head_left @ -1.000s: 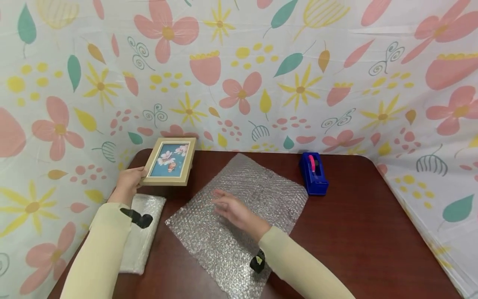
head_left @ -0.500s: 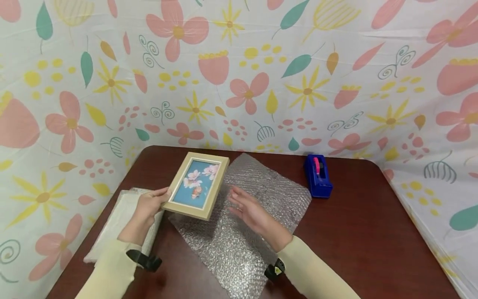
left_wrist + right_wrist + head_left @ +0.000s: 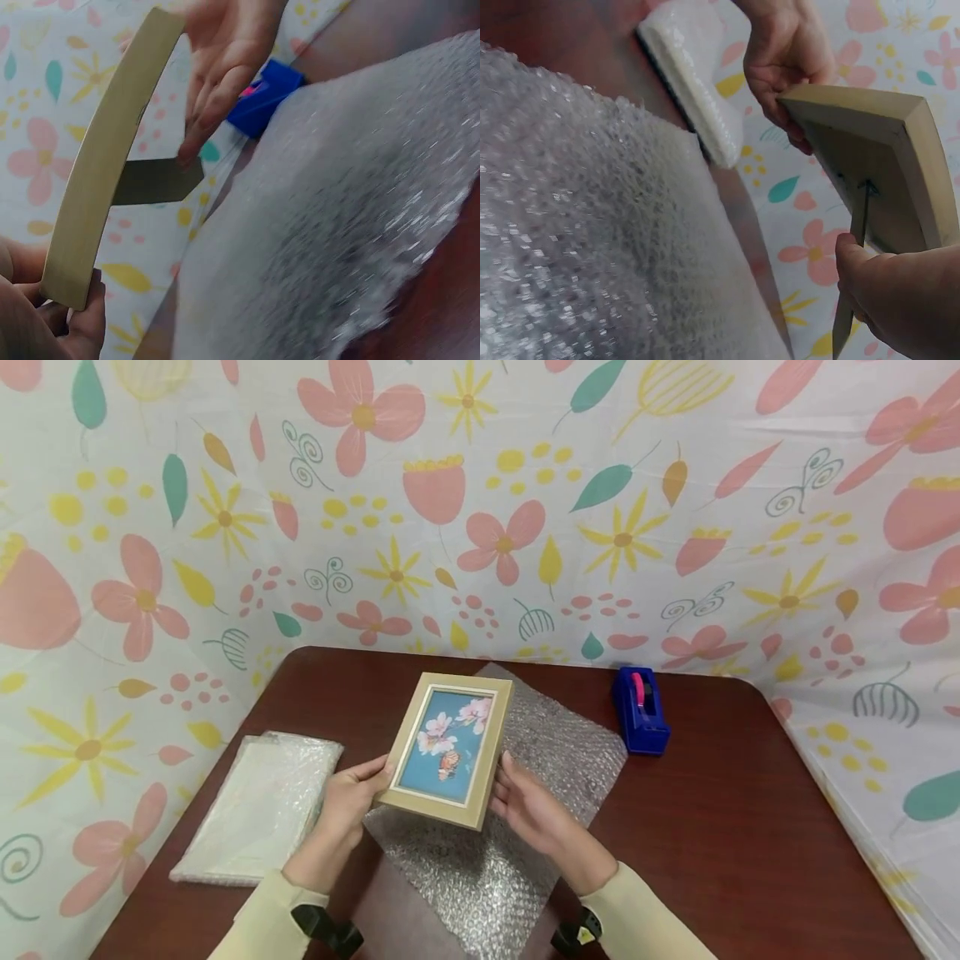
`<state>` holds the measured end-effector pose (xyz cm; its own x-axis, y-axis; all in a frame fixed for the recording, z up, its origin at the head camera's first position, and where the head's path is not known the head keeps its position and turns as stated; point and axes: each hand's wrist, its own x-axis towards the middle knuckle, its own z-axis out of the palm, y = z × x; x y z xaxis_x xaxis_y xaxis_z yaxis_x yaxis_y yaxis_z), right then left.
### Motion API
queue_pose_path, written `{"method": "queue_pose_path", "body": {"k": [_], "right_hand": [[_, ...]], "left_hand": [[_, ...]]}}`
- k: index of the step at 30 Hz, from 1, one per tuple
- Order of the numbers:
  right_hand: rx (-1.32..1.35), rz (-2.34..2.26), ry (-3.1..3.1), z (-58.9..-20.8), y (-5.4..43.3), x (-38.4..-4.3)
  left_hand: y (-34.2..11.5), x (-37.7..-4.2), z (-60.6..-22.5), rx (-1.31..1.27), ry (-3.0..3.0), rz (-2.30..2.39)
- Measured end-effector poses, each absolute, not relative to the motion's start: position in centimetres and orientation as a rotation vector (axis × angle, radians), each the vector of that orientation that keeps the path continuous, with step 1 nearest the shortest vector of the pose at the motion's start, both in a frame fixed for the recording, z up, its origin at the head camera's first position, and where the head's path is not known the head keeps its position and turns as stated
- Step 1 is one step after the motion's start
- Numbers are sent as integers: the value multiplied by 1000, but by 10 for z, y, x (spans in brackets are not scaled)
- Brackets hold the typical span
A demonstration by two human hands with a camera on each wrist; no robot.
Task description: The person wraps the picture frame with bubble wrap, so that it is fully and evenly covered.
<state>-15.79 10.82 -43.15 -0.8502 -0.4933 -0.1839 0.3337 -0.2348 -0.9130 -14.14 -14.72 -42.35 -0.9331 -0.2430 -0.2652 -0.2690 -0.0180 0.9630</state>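
A picture frame with a pale wooden border shows pink and white blossoms on blue. It is held tilted above a sheet of bubble wrap. My left hand grips its lower left corner, with the thumb on the front border. At the right edge is my right hand. Behind the frame, a stand leg sticks out from the back. The fingers of my right hand reach down fairly straight, and a fingertip touches this leg. In the right wrist view, the thumb lies by the leg.
Flat packages in clear bubble wrap lie on the left of the dark wooden table. A blue tape dispenser with a pink core stands at the back right. Behind the table hangs a flower-patterned cloth.
My left hand has carried the picture frame from the back left, rightward and nearer, over the bubble wrap. My right hand has come to the frame's right edge and stand leg.
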Motion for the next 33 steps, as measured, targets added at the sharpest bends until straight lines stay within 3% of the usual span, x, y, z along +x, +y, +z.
{"method": "queue_pose_path", "body": {"k": [12,33], "right_hand": [[-17,-2230,1532,-435,128,-156],[94,-2227,1627,-431,137,-172]], "left_hand": [[-110,-130,-442,-507,2273,2184],[-93,-141,-456,-416,2332,2105]]}}
